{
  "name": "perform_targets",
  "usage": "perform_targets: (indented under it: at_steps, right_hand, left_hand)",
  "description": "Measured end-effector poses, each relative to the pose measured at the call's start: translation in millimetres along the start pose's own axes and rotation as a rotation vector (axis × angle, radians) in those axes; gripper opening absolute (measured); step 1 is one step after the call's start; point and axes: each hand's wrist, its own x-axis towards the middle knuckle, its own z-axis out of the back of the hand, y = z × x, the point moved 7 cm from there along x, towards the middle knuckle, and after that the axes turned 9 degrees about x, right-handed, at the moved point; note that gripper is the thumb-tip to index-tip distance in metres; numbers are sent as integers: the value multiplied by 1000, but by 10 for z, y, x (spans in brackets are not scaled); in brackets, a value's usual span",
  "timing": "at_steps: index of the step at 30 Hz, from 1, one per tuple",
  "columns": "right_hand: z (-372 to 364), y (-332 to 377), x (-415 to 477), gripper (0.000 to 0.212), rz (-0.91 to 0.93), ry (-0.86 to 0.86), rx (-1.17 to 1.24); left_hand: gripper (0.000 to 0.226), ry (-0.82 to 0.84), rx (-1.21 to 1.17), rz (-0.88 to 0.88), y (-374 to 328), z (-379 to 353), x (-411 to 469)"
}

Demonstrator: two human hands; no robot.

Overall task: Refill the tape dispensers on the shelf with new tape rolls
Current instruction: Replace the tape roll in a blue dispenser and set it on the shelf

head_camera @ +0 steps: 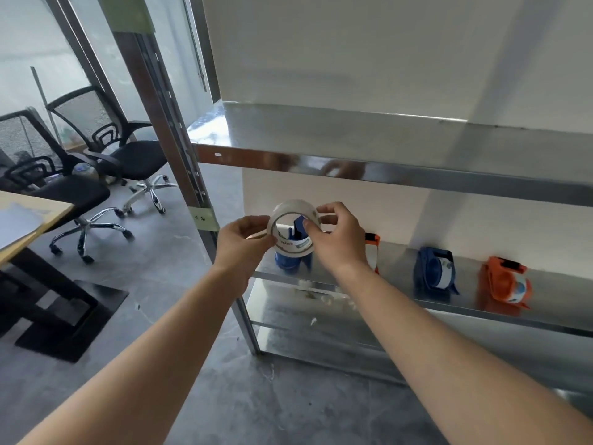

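Both hands pinch a clear roll, held in the air in front of the shelf.

The left hand (245, 240) pinches the roll's (290, 206) left rim, and the right hand (338, 240) grips the right rim with its thumb in the core. The roll is held just in front of the near dispenser (285, 263) at the left end of the shelf (398, 269), not yet on it. The grips are thin, so the slick roll may slip and drop to the floor. Seated the wrong way round, the tape would feed sticky side out. A push could knock this dispenser, near the front edge, off the shelf. The blue dispenser (434, 273) and orange dispenser (507, 282) stand well clear.
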Motion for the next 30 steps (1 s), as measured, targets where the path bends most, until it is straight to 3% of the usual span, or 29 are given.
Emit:
perform_targets:
  at_steps: [4, 12, 18, 20, 25, 30]
  right_hand:
    - [3, 69, -94, 31, 43, -29, 5]
    - [-144, 203, -187, 23, 34, -176, -64]
    - [-279, 374, -144, 38, 28, -107, -174]
    - [-294, 478, -125, 41, 81, -108, -216]
    - [-368, 623, -145, 72, 269, -82, -376]
    - [-323, 684, -146, 53, 346, -118, -384]
  left_hand:
    - [32, -24, -17, -93, -46, -2, -78]
    - [45, 54, -39, -224, -252, 91, 92]
    - [44, 81, 53, -295, -338, 298, 299]
    - [44, 96, 67, -311, -370, 317, 335]
    - [43, 136, 149, -391, -513, 290, 360]
    - [41, 154, 168, -418, -591, 246, 358]
